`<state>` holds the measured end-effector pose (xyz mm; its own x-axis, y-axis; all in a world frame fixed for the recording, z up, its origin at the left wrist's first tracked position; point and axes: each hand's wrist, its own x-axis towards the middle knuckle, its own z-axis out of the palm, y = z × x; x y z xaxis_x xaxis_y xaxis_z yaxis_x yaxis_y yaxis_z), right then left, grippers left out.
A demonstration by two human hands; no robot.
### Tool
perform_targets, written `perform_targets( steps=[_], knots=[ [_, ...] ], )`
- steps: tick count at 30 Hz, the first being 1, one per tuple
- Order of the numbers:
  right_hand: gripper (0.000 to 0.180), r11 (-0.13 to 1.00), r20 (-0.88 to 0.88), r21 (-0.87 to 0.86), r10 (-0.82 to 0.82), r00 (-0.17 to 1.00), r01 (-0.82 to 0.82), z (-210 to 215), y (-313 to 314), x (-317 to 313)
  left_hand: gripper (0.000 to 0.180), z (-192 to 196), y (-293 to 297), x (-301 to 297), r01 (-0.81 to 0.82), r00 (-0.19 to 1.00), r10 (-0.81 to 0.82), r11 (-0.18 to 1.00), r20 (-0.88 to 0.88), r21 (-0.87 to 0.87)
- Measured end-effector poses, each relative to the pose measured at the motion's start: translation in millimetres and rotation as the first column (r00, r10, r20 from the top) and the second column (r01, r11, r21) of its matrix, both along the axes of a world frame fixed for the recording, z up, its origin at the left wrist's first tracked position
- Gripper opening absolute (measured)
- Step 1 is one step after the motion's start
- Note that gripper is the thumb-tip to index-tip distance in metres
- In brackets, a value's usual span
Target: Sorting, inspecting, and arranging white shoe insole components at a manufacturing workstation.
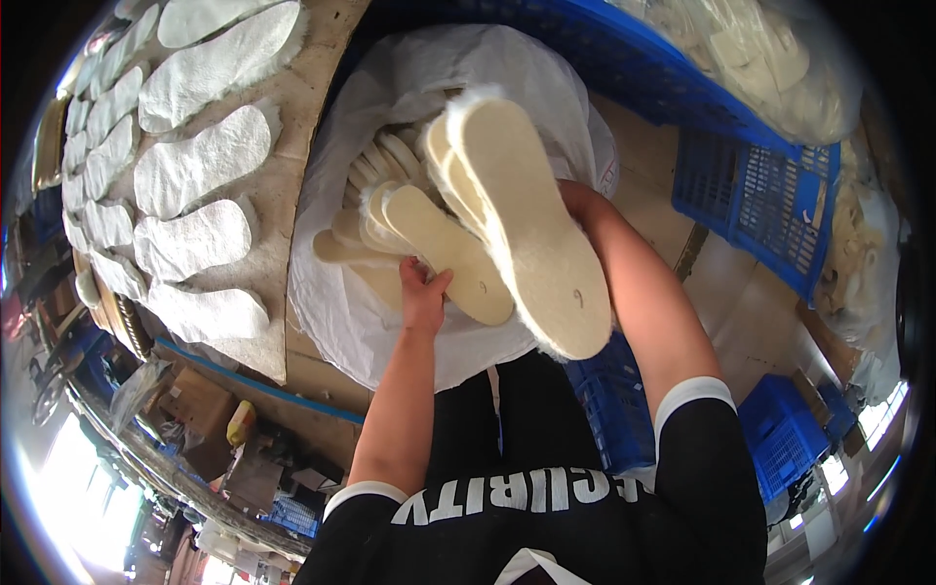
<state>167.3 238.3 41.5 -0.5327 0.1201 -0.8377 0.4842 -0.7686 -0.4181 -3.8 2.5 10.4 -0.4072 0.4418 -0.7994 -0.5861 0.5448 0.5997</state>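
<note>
Pale felt insoles with white fluffy edges fill a white sack (pixel 331 322) in front of me. My left hand (pixel 424 292) grips the edge of a smaller insole (pixel 444 249), its thumb on the flat face. More insoles lie under and behind that one. A thick stack of larger insoles (pixel 531 234) stands raised and tilted, nearest to me, with a small dark mark near its lower end. Behind this stack reaches my right hand (pixel 575 199), holding it from the right side; its fingers are hidden. Loose insoles (pixel 395 156) sit deeper in the sack.
On the left, a board (pixel 278 336) carries rows of white fluffy insoles (pixel 200 161). Blue plastic crates (pixel 756 195) stand to the right and behind the sack. A clear bag (pixel 760 58) of pale pieces lies at the far right. Cardboard boxes (pixel 200 405) are at lower left.
</note>
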Motion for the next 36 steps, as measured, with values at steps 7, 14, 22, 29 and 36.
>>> perform_targets(
  steps=[7, 14, 22, 29, 36],
  knots=[
    [0.064, 0.994, 0.035, -0.093, 0.06, 0.998, -0.057, -48, -1, -27, 0.059, 17, -4, -15, -0.016, 0.992, 0.014, 1.0, 0.126, 0.012],
    [0.08, 0.978, 0.21, 0.095, 0.163, 0.964, -0.186, -43, -1, -39, 0.029, 53, 14, 7, 0.134, 0.949, -0.165, 0.982, -0.27, -0.132],
    [0.08, 0.916, 0.234, 0.267, 0.239, 0.942, -0.299, -27, 21, -35, 0.045, 106, 65, 77, 0.156, 0.982, -0.138, 0.978, -0.132, 0.139],
    [0.065, 0.948, -0.073, 0.281, 0.178, 0.981, -0.151, 7, 35, -7, 0.036, 65, 87, 81, 0.168, 0.986, -0.163, 0.962, -0.043, 0.213],
    [0.081, 0.708, 0.293, 0.485, 0.421, 0.858, -0.513, 17, 35, -8, 0.069, 14, 49, 46, -0.364, 0.925, 0.319, 0.899, -0.204, -0.244]
  ],
)
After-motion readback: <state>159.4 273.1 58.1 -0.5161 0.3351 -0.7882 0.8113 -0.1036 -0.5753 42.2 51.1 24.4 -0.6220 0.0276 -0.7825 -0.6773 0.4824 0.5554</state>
